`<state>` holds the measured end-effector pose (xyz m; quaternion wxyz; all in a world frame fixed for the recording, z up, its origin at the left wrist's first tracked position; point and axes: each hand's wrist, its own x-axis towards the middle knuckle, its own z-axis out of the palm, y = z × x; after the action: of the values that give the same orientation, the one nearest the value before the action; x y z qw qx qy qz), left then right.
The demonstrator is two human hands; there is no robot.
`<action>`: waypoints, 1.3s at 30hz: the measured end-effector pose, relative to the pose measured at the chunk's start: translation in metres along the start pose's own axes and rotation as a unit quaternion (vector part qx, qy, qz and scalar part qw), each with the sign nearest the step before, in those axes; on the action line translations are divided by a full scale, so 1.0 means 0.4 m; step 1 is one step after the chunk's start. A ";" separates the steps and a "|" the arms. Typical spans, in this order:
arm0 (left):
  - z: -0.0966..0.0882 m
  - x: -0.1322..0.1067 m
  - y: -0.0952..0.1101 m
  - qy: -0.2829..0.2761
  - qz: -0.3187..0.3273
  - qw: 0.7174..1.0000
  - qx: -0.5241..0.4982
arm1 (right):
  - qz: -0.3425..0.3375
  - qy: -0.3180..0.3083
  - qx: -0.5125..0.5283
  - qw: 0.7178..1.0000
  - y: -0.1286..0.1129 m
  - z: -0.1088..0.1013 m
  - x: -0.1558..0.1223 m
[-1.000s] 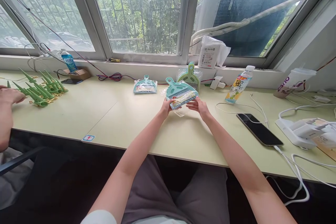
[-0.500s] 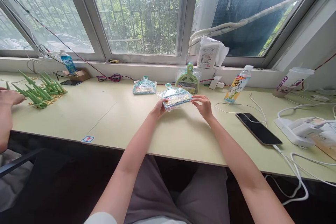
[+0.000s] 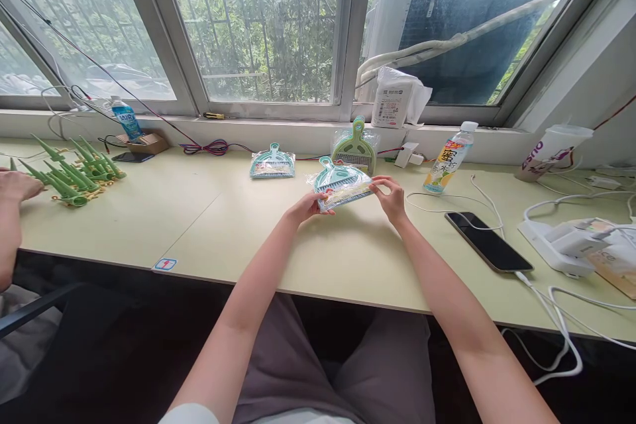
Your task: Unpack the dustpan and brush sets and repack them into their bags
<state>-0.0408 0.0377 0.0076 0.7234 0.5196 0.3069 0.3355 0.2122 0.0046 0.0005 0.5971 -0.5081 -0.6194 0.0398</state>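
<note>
Remotely, I see fingers of the left hand [image 3: 306,207] gripping the wrapped dustpan [image 3: 342,177] above the tabletop [image 3: 233,238] and those of the right hand [image 3: 392,199] pinching its edge, perhaps by plastic film [image 3: 348,193] alone, which could tear if pulled.

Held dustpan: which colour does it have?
The dustpan is turquoise, best seen in the head view.

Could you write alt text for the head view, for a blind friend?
A person's left hand and right hand hold a teal, plastic-wrapped dustpan-and-brush set over a pale desk. Farther back are another teal set and a green set; a bottle and a phone are to the right.
</note>
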 end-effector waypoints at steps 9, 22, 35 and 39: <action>0.010 -0.008 -0.010 -0.061 0.032 0.993 0.097 | -0.010 0.000 -0.051 0.999 0.006 0.002 -0.002; 0.030 -0.019 -0.010 -0.083 0.051 0.987 0.125 | -0.033 0.087 -0.101 0.991 -0.011 0.007 -0.014; 0.024 -0.024 0.004 -0.051 0.054 0.985 0.155 | 0.220 -0.087 0.213 0.948 0.032 0.030 -0.008; 0.049 -0.012 0.001 0.054 0.026 0.989 0.134 | 0.275 -0.036 0.243 0.930 0.043 0.035 -0.012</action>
<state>-0.0282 0.0232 0.0135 0.6209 0.6007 0.3741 0.3372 0.2100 0.0174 -0.0182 0.6452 -0.4966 -0.4477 0.3696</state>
